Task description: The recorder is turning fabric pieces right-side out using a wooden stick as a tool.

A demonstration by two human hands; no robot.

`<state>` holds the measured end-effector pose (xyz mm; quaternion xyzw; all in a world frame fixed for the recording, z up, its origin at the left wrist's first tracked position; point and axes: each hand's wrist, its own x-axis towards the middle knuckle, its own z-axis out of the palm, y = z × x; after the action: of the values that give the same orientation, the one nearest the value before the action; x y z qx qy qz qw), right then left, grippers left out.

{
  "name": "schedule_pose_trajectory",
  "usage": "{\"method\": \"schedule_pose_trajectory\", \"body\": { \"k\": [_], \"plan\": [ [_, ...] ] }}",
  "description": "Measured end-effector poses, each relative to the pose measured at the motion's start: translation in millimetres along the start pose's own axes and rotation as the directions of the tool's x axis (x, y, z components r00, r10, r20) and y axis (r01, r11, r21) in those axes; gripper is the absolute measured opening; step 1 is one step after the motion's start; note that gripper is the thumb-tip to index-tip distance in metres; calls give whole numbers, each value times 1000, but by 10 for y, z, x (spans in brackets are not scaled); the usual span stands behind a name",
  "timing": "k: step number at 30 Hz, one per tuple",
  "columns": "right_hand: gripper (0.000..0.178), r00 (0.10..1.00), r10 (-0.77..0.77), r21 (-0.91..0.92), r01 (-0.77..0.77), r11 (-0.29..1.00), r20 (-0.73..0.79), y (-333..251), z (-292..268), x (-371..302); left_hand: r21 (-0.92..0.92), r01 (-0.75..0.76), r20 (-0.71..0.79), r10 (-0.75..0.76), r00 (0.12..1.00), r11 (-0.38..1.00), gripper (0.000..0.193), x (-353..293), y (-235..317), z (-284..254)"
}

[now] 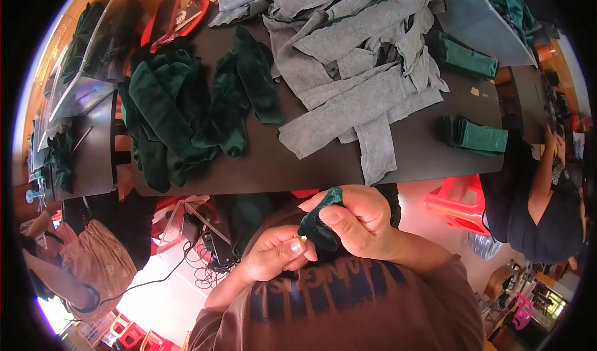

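Observation:
Close to my chest, just off the table's near edge, my right hand (362, 221) grips a small dark green velvet piece (318, 228) between thumb and fingers. The piece hangs bent, its lower end pointing toward my left hand (278, 250). That hand is closed in a pinch by the velvet's lower left edge. A tiny pale yellowish thing (303, 239) shows at its fingertips, too small to name. On the table to the left lies a heap of stuffed-looking green velvet tubes (165, 105). Grey strips of cloth (348, 111) with green edges are piled at the middle.
Folded green velvet bundles (476, 135) lie along the dark table's (429, 149) right side. A red tray (198, 20) stands at the far left. Clear panels rise at both far corners. A red stool (457, 201) is at right; cables (205, 267) hang at left. Other people sit on both sides.

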<state>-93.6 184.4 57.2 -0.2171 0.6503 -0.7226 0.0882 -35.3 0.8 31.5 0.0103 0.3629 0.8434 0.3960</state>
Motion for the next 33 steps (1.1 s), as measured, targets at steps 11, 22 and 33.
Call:
{"method": "schedule_pose_trajectory", "body": {
  "k": [11, 22, 33],
  "plan": [
    [19, 991, -79, 40, 83, 996, -110, -3, -58, 69, 95, -15, -32, 18, 999, 995, 32, -9, 58, -9],
    [9, 994, 98, 139, -91, 986, -47, -119, 12, 16, 165, -4, 3, 4, 1000, 986, 32, -25, 59, -6],
    [11, 992, 125, 184, -122, 975, -10, -129, -30, 24, 259, -6, -25, 13, 1000, 966, 33, -44, 74, -7]
  ]
}}
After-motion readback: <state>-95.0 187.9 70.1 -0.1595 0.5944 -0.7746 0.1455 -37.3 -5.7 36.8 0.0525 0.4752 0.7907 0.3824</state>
